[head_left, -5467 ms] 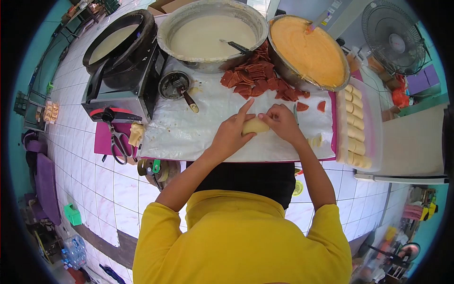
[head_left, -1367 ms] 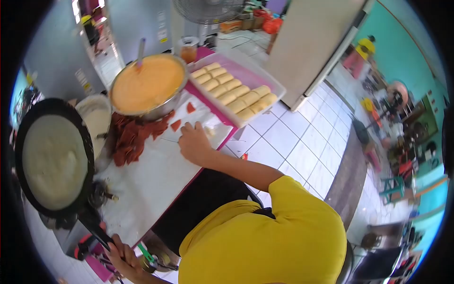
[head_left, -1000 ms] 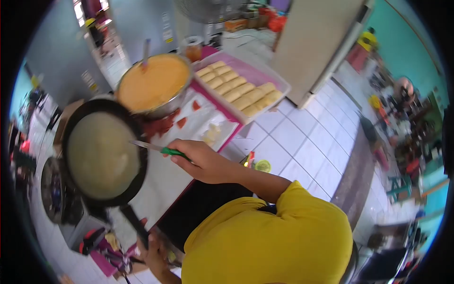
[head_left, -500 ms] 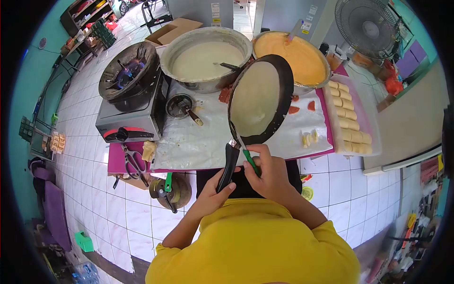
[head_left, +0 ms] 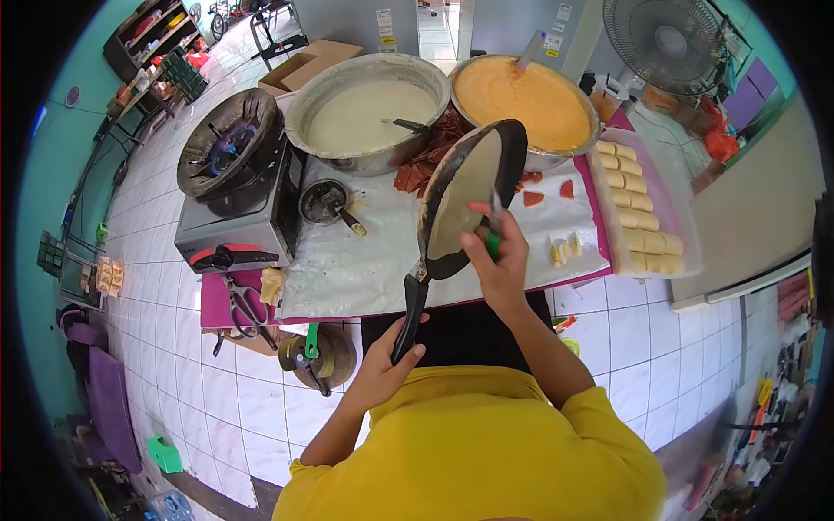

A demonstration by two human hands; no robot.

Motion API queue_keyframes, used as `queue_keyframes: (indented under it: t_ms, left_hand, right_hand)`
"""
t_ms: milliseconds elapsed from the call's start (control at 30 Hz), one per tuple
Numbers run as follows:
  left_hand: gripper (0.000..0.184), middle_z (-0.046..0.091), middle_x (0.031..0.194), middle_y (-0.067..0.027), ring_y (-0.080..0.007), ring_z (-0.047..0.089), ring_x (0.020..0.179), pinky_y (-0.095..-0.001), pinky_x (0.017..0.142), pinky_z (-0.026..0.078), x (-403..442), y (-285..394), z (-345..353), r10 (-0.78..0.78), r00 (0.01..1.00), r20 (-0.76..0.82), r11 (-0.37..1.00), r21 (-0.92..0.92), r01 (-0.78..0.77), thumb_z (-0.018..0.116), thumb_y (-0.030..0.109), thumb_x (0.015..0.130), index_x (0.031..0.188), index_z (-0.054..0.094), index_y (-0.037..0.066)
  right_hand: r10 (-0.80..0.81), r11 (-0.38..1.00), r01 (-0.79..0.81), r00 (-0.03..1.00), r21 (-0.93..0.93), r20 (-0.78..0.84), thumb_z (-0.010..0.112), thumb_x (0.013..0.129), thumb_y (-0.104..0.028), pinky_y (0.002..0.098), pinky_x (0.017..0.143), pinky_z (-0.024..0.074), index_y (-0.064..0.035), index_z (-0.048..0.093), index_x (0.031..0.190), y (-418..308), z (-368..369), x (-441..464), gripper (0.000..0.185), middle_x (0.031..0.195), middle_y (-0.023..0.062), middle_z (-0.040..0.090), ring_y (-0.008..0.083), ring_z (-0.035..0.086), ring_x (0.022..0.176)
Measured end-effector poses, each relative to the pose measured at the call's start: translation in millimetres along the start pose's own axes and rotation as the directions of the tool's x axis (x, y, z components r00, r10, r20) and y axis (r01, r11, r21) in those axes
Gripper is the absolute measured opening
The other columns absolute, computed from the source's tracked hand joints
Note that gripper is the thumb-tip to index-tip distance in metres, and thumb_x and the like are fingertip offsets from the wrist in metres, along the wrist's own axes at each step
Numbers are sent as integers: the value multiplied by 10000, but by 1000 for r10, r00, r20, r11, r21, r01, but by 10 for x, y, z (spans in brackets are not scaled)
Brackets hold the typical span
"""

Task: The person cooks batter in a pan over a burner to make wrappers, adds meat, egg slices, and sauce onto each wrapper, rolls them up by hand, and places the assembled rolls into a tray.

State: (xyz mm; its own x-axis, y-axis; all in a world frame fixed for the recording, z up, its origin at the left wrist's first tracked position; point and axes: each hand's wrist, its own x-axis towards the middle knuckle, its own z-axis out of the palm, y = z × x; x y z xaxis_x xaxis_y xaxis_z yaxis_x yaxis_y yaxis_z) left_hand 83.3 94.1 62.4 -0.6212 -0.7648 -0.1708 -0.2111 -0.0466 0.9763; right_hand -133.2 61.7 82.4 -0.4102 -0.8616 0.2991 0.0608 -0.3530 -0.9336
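Observation:
My left hand (head_left: 387, 365) is wrapped round the black handle of a frying pan (head_left: 515, 165), which is tilted steeply above the white table cover. A thin pale crepe (head_left: 465, 204) lies in the pan. My right hand (head_left: 502, 265) is closed on a green-handled knife (head_left: 493, 243) in front of the pan's right side; the blade is blurred and partly hidden by the fingers. Behind the pan lie dark red slices (head_left: 417, 174), partly covered by it. Small pale pieces (head_left: 566, 251) rest on the cover to the right.
A lit gas stove (head_left: 248, 239) stands at the left, beside a large pot of pale batter (head_left: 300, 130). A bowl of orange filling (head_left: 521, 95) is behind the pan. At the right is a tray (head_left: 686, 252) of pale rolls (head_left: 638, 201). Scissors (head_left: 245, 306) lie front left.
The pan, taken up since the first frame, has tilted more steeply over the last half second. My right hand has risen with the knife from beside the handle to the pan's right side.

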Motion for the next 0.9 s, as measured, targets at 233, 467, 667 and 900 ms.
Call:
queue_keyframes:
  t_ms: [233,467,667,900]
  left_hand:
    - [454,355,659,30,-72,360,607,-233,577,318,-128,53,26,-39,999,-23,996,79,41,595,163,946,1378,488,73]
    - [454,336,637,23,-69,343,589,-248,546,295,-184,21,5,-40,998,-51,993,111,45,602,162,945,1376,488,76]
    - [472,588,763,-180,-329,604,672,-373,587,443,-314,-161,-21,122,946,-301,905,425,18,621,141,926,1348,475,-8]
    - [476,663,923,-198,-281,661,758,-337,688,502,-536,-151,-225,178,877,-446,882,467,58,651,92,897,1322,492,-52]
  right_hand:
    - [4,993,0,999,-115,37,753,850,-90,188,506,235,-35,641,1004,8,73,74,199,628,-111,405,-7,314,552]
    - [71,997,-71,995,-5,75,756,858,-118,201,499,240,-46,643,879,111,-2,29,136,628,-112,424,-6,319,554]
    - [29,943,-37,999,-331,-30,784,830,-134,219,488,260,-46,646,823,299,-420,-723,165,612,-53,482,8,358,550]
    - [-13,760,-70,992,-647,-123,682,903,-172,284,502,370,-22,650,973,469,-810,-690,168,608,63,552,105,474,528]
